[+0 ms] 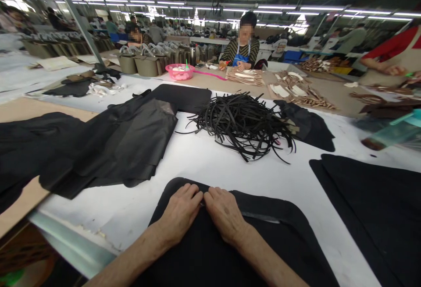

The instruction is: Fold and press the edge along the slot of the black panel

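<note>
A black, round-cornered panel of leather-like material lies in front of me on the white table. My left hand and my right hand meet near its far edge, thumbs almost touching. The fingers of both are curled and pressed onto the panel, gripping the material there. Right of my right hand, a pale shiny strip shows along a slit or fold in the panel. What lies under my fingertips is hidden.
Beyond my hands lies a tangled heap of thin black strips. Black sheets are stacked at left, more black panels at right. A teal-lidded clear container stands far right. A co-worker sits across, near a pink basket.
</note>
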Demonstrator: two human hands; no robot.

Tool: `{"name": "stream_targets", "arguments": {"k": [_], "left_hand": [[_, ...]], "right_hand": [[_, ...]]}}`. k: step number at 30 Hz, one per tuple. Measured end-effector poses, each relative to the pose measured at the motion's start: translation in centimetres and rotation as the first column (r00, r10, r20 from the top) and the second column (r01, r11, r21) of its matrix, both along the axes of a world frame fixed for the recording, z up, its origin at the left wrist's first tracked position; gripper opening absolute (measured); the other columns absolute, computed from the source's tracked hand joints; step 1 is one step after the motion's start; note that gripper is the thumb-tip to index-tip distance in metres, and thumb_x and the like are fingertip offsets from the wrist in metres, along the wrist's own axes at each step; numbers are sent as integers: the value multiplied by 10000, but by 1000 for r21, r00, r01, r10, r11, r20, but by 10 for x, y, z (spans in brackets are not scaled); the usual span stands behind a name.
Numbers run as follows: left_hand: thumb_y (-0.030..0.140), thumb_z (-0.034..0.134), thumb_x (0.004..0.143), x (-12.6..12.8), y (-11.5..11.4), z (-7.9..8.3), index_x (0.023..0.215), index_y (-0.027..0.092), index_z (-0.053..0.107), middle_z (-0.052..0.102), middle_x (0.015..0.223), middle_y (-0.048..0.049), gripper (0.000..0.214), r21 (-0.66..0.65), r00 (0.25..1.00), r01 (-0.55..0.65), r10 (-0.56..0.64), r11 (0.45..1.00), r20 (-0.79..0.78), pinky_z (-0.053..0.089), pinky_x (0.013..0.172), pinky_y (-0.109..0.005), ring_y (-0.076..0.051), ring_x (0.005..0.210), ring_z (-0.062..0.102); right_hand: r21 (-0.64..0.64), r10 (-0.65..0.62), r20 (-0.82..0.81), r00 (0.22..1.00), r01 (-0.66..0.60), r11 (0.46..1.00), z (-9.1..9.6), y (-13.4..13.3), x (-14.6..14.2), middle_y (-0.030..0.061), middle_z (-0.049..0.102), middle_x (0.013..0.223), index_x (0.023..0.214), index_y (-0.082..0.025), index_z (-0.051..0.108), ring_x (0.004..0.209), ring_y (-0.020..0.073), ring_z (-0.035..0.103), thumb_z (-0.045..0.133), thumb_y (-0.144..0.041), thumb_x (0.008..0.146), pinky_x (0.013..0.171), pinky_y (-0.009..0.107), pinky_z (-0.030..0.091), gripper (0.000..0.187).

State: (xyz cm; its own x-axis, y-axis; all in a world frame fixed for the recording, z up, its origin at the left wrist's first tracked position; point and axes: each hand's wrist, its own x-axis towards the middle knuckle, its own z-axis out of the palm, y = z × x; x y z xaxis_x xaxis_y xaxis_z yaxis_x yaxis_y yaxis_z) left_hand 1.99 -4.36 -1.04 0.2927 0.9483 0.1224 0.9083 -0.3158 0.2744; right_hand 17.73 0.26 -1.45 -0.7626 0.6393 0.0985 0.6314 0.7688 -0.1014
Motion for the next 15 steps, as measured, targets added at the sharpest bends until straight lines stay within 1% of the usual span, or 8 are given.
{"name": "stream_targets", "arguments": {"k": [3,7,9,12,15], "left_hand": [[75,454,825,-2,1,-7,860,181,568,567,917,-44,159,14,999,28,-27,1000,-43,481,779,-352,-200,847,507],[60,453,826,-7,-4,-10,961,161,572,572,996,-63,206,48,995,49,-45,998,-84,477,811,-352,-206,900,503],[64,449,831,-8,-6,-10,972,155,574,578,998,-67,210,67,994,45,-38,997,-100,473,826,-369,-211,909,505],[63,455,826,-6,-7,-9,957,156,583,586,993,-70,205,89,992,39,-28,995,-121,458,867,-397,-223,940,508],[43,455,809,-4,-7,-10,962,151,586,593,998,-75,229,102,989,40,-25,994,-146,458,884,-384,-225,952,516]], "right_hand": [[-23,-10,-21,1000,10,1000,0,-2,4,20,548,834,810,-201,509,764,200,489,555,-87,801,666,321,357,123],[-29,-39,-68,997,37,999,-1,-5,13,32,551,894,899,-187,525,820,189,494,529,-56,826,706,298,372,150],[-11,-53,-84,995,53,999,-2,-5,19,28,552,909,930,-191,527,833,189,495,547,-80,831,712,297,374,150],[27,-89,-90,992,92,995,-1,-6,23,15,555,895,911,-202,531,824,195,494,613,-139,807,714,311,372,147],[53,-103,-90,991,108,993,-1,-8,21,9,552,880,876,-208,533,810,199,486,652,-188,783,706,326,365,152]]}}
